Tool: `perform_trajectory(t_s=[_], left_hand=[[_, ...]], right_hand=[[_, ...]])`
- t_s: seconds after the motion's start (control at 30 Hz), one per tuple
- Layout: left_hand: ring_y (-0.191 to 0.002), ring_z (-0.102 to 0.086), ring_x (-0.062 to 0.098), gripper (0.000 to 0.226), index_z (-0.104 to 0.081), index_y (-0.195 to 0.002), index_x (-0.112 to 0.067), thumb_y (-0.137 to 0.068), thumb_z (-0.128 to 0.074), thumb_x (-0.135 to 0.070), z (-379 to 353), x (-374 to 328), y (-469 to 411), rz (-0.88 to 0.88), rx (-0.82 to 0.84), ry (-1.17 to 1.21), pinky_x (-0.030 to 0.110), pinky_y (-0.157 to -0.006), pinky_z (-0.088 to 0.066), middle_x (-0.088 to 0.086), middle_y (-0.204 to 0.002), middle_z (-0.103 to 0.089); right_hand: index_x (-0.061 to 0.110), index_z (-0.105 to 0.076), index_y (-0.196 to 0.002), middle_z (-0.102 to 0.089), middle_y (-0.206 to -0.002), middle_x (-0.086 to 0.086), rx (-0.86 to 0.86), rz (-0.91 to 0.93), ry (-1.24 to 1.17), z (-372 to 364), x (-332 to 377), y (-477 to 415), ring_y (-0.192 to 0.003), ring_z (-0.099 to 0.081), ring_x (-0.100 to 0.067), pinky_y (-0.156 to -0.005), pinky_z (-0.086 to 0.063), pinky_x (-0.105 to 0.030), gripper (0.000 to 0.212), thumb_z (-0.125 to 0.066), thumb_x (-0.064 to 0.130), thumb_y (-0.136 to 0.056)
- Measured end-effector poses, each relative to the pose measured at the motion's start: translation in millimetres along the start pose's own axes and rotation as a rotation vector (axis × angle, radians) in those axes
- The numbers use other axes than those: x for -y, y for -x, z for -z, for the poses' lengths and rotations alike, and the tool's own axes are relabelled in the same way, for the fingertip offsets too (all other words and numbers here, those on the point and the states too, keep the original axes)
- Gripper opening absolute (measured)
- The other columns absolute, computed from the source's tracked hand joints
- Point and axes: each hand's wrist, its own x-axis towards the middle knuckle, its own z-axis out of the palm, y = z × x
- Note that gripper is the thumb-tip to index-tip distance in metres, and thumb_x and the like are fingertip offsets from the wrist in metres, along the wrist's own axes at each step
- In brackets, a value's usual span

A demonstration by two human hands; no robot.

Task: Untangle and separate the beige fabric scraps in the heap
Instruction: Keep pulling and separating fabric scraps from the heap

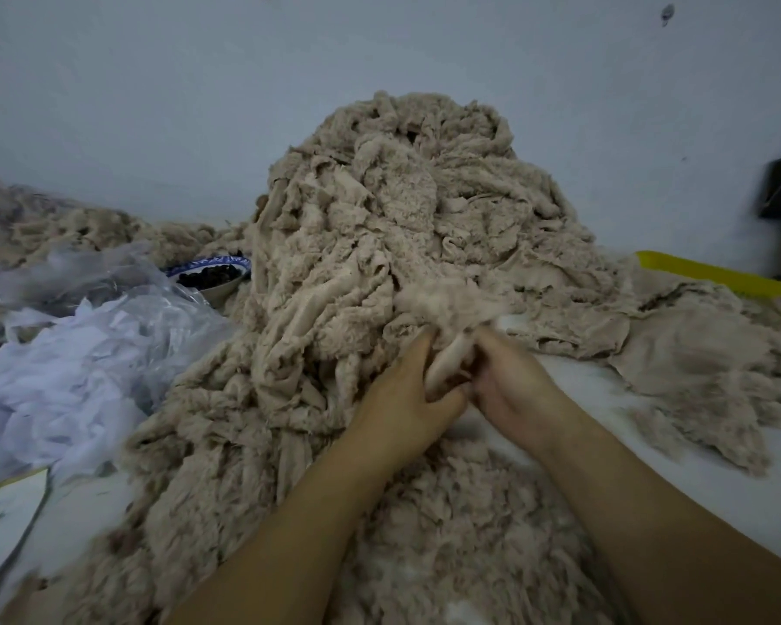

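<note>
Pale wall (154, 106) behind, tall heap (379, 241) of beige scraps, left hand (402, 394) and right hand (510, 385) both gripping one scrap (447, 358) at its foot

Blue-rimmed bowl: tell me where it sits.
In the head view the blue-rimmed bowl sits left of centre, between the beige heap on its right and crumpled clear plastic on its left.

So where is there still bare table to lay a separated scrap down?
Best: the white table strip between the right forearm and the flat scraps on the right. A narrower strip lies lower left, between the heap and the white fabric. Centre and far left are crowded.
</note>
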Motion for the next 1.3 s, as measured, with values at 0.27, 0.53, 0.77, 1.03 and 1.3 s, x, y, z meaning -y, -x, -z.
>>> perform_trajectory(t_s=[0.27,0.53,0.77,1.03,1.3], left_hand=[[-0.104,-0.057,0.016,0.031,-0.067,-0.120,-0.023,-0.093,-0.058,-0.013,24,24,-7,0.090,-0.312,-0.219,0.032,-0.087,-0.047,-0.010,-0.113,-0.058],[-0.114,-0.049,0.003,0.049,-0.068,-0.127,-0.009,-0.089,-0.048,0.014,23,21,-3,-0.021,-0.502,0.118,0.005,-0.096,-0.036,-0.004,-0.128,-0.058],[-0.121,-0.048,0.006,0.048,-0.062,-0.132,-0.007,-0.092,-0.050,0.016,17,13,-3,-0.174,-0.384,0.052,-0.004,-0.096,-0.029,-0.008,-0.126,-0.052],[-0.098,-0.057,0.012,0.029,-0.075,-0.105,-0.004,-0.086,-0.061,0.012,21,33,-11,-0.039,-0.393,-0.029,-0.001,-0.073,-0.035,0.003,-0.109,-0.066],[-0.069,-0.052,0.005,0.023,-0.073,-0.103,-0.007,-0.102,-0.051,-0.016,30,49,-18,0.230,-0.494,0.018,0.017,-0.057,-0.034,0.009,-0.101,-0.070]], right_hand=[[0.023,-0.034,-0.070,-0.027,-0.056,0.005,-0.316,0.197,-0.073,38,21,-10,-0.043,-0.016,-0.010,-0.041,-0.022,-0.026,0.034,-0.039,0.024,-0.104],[0.048,-0.066,-0.080,-0.053,-0.105,0.026,-0.199,0.347,0.882,21,4,-7,-0.090,-0.051,0.002,-0.071,-0.038,-0.008,0.047,-0.043,0.010,-0.097],[0.026,-0.061,-0.111,-0.065,-0.107,0.012,0.215,0.238,1.000,-3,-11,4,-0.091,-0.060,0.003,-0.076,-0.048,-0.025,0.068,-0.041,0.083,-0.082],[0.013,-0.051,-0.061,-0.050,-0.059,-0.012,0.260,0.355,0.685,-2,-4,16,-0.055,-0.046,-0.031,-0.059,-0.036,-0.025,0.041,-0.060,0.036,-0.094],[0.024,-0.052,-0.048,-0.051,-0.050,0.002,-0.074,0.235,0.192,0,17,17,-0.038,-0.047,-0.010,-0.039,-0.036,-0.015,0.035,-0.069,0.024,-0.079]])
